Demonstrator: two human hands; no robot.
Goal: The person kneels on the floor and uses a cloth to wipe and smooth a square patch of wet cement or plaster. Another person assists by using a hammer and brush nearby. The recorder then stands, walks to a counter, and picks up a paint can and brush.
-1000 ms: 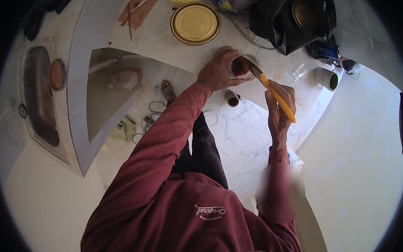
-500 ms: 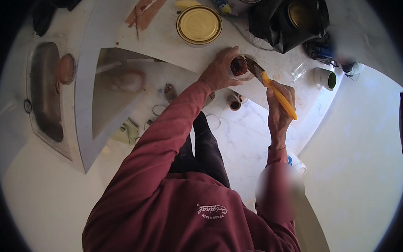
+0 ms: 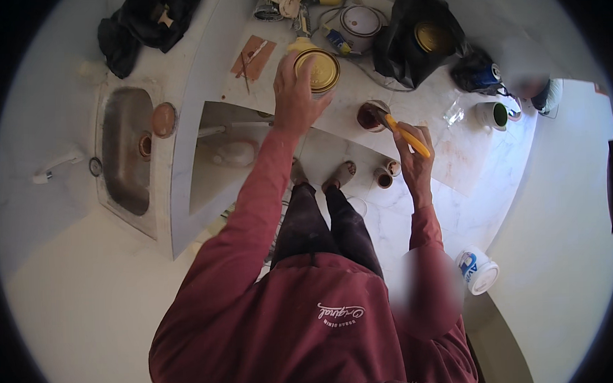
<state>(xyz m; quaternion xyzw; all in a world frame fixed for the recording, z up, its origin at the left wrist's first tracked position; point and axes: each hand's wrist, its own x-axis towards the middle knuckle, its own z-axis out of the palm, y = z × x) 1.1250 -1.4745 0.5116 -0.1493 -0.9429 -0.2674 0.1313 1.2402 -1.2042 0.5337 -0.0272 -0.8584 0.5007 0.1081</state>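
Note:
My left hand point(image 3: 296, 101) is closed round the near left side of a metal paint can with a gold lid point(image 3: 326, 70), its fingers reaching over the rim. In my right hand point(image 3: 415, 162) is a paintbrush with a yellow handle point(image 3: 413, 144), held at a slant. The brush's lower end is in a small cup of dark reddish-brown paint point(image 3: 367, 116) on the worktop; its bristles are hidden inside. No hand touches the cup itself.
Behind the can lie a yellow tool, a grey-lidded pail point(image 3: 361, 19) and a black plastic bag point(image 3: 409, 49). A reddish board point(image 3: 256, 55) is left, a cup green inside point(image 3: 496, 116) right. The sink point(image 3: 126, 154) is far left; a white bucket point(image 3: 481, 273) stands low right.
My left hand has let go of the paint cup and moved left onto the gold-lidded can. My right hand still holds the brush in the cup. The whole view has shifted.

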